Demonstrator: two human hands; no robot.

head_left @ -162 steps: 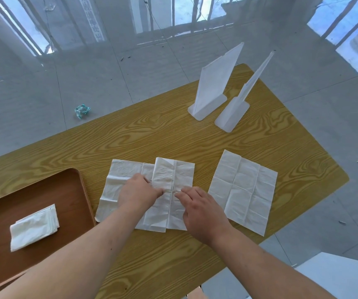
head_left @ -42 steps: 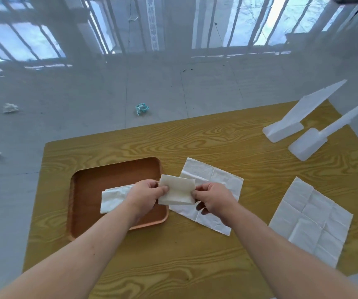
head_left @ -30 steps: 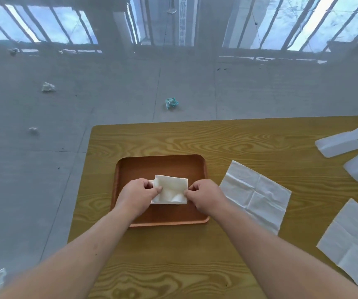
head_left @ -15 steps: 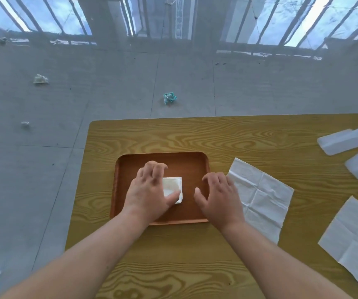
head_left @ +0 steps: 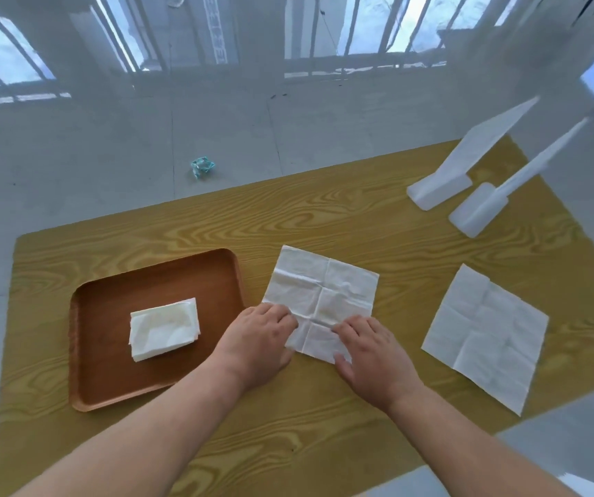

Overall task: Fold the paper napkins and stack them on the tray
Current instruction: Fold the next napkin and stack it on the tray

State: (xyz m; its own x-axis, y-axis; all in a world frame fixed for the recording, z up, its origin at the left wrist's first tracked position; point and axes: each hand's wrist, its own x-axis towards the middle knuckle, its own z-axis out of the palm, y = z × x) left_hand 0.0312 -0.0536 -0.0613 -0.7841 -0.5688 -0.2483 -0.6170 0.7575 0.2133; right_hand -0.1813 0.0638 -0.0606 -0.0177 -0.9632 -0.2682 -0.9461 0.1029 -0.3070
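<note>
An unfolded white napkin [head_left: 320,292] lies on the wooden table just right of the brown tray [head_left: 109,306]. My left hand [head_left: 256,338] has its curled fingers on the napkin's near-left edge. My right hand [head_left: 374,356] rests with its fingers and thumb on the napkin's near corner. A stack of folded napkins [head_left: 164,328] lies in the middle of the tray. A second unfolded napkin [head_left: 485,335] lies flat further right, near the table's edge.
Two white plastic stands [head_left: 442,181] [head_left: 478,213] sit at the table's far right. The table's near-right edge runs close past the second napkin. A crumpled teal scrap [head_left: 202,166] lies on the grey floor beyond the table.
The folded napkin was set on the stack in the tray and let go. Both hands have moved right from the tray onto the unfolded napkin beside it.
</note>
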